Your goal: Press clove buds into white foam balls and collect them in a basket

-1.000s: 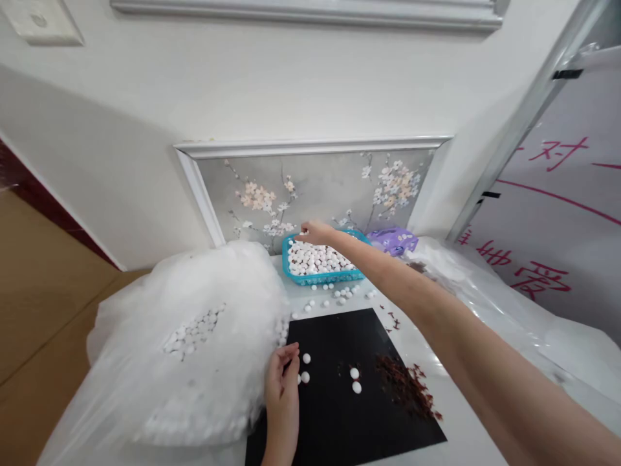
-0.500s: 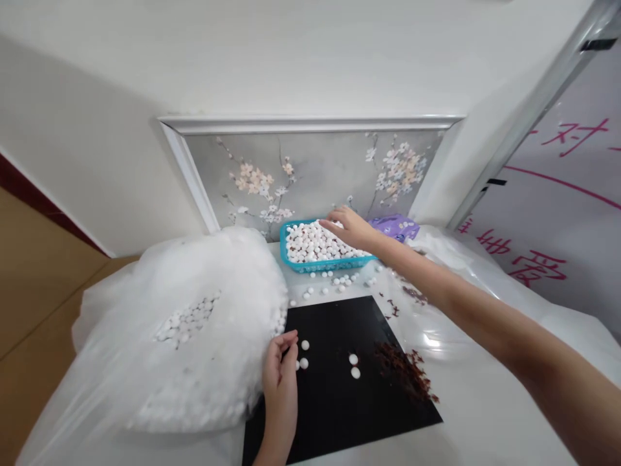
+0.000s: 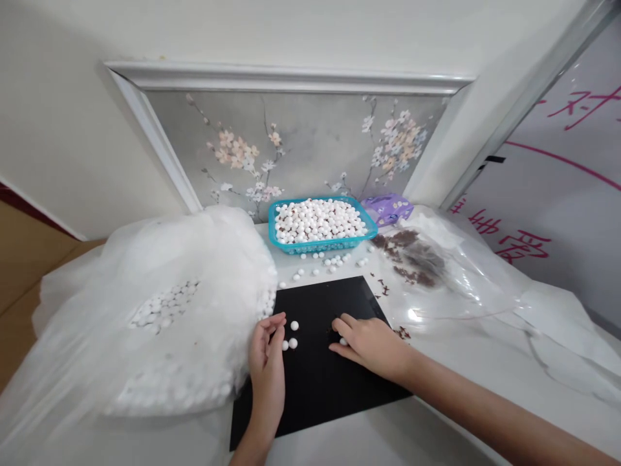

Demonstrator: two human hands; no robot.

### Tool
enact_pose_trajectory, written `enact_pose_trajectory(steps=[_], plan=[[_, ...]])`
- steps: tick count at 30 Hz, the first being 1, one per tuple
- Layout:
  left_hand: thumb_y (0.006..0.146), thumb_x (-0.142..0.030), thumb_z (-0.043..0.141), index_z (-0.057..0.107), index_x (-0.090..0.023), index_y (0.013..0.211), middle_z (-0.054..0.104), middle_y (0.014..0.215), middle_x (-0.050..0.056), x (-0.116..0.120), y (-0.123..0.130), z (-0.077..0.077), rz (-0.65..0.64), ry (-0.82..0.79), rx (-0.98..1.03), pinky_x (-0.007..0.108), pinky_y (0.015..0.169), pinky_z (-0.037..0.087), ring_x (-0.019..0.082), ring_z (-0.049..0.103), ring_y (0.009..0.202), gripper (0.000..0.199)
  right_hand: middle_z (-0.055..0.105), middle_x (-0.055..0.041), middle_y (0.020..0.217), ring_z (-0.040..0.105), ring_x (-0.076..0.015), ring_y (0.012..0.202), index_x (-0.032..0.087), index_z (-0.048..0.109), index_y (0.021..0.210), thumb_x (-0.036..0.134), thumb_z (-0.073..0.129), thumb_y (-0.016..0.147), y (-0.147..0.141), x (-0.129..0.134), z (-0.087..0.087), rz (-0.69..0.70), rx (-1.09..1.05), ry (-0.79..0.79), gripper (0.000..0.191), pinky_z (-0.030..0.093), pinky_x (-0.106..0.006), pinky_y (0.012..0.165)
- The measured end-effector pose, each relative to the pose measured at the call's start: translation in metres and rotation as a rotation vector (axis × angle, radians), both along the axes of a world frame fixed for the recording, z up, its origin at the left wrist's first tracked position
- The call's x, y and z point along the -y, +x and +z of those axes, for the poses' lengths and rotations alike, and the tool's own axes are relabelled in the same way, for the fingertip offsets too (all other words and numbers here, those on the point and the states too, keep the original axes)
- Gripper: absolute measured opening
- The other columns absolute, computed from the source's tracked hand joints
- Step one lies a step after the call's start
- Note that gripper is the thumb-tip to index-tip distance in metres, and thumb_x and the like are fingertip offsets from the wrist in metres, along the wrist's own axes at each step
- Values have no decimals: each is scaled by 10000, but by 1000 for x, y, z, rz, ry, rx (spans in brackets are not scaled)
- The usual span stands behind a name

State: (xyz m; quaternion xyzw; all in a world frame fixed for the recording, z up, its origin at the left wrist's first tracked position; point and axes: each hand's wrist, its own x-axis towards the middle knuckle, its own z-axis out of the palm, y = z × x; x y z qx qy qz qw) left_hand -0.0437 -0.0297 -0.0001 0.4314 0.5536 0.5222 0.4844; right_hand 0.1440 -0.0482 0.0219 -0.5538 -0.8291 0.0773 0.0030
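Observation:
My left hand (image 3: 266, 353) rests at the left edge of a black board (image 3: 305, 388), its fingers curled beside a few white balls (image 3: 293, 334). Whatever the curled fingers may hold is hidden. My right hand (image 3: 369, 343) lies flat on the board with its fingers apart. A single white ball (image 3: 343, 341) sits at its fingertips, and nothing shows in its grip. Just left of the board bulges a clear plastic bag (image 3: 184, 259) packed with white balls.
A teal plastic basket (image 3: 320, 247) full of white balls stands at the back, with loose balls (image 3: 330, 261) scattered before it. Brown flakes (image 3: 412, 257) lie on crumpled clear plastic to the right. Behind it are a purple packet (image 3: 385, 208) and a framed blossom panel (image 3: 291, 142).
My right hand has moved from the basket down onto the board. The brown heap no longer shows on the board, and only one ball shows on its right side. The view has tilted down.

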Motion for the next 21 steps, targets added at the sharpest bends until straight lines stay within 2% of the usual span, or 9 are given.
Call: enact_pose_trajectory(steps=[4,6,9,11,14,16,18,20,21], plan=[[783,-337,562,596,-204,931,627,1041,53,1,0,0,0,5,-11,322,873,423,215,551,1039,201,592,-14,899,597,-139,692,210,516,924,234,461,862,6,-4,8,-98,-391,-109,86,437,-247,612],[780,-335,563,595,-208,932,626,1038,48,1,0,1,-2,-3,-12,314,860,425,211,552,1030,200,561,10,796,557,-116,625,216,509,916,238,428,864,10,-6,12,-229,-632,-188,98,439,-239,588],[779,-332,561,591,-214,914,624,1034,41,1,1,3,-5,-19,-3,298,830,434,205,550,1027,182,457,57,613,473,-91,475,205,517,958,333,428,867,14,-10,15,-458,-934,-388,181,439,-239,519],[779,-329,560,589,-214,896,624,1033,40,1,2,4,-5,-17,4,296,835,432,202,550,1030,167,444,58,632,438,-69,468,192,540,981,379,481,842,16,-12,18,-540,-1146,-536,240,470,-245,548],[778,-349,557,596,-211,877,629,1019,39,1,2,3,4,-15,6,305,838,434,201,561,1011,174,461,27,762,404,-54,540,193,587,971,405,562,794,17,-14,23,-548,-1424,-660,277,491,-228,609],[784,-363,547,601,-212,872,631,1014,36,1,1,1,8,-12,12,311,843,436,199,568,998,183,451,18,769,395,-60,559,194,597,964,412,563,790,15,-16,24,-535,-1489,-694,281,489,-217,616],[796,-362,533,602,-213,870,631,1013,32,1,0,-1,6,2,28,318,864,431,195,568,1003,180,447,15,750,393,-67,546,189,579,970,386,520,809,9,-20,22,-513,-1467,-718,261,490,-226,606],[804,-350,522,600,-216,870,629,1021,26,1,0,-3,5,17,52,322,883,425,191,565,1012,169,454,13,732,378,-70,501,180,552,944,313,422,836,-2,-23,18,-489,-1341,-705,215,475,-231,543],[806,-345,519,598,-217,870,627,1026,24,1,0,-4,7,22,65,324,888,424,190,564,1013,164,458,12,716,379,-77,488,176,540,921,264,366,841,-9,-24,16,-475,-1239,-649,211,459,-231,514]])
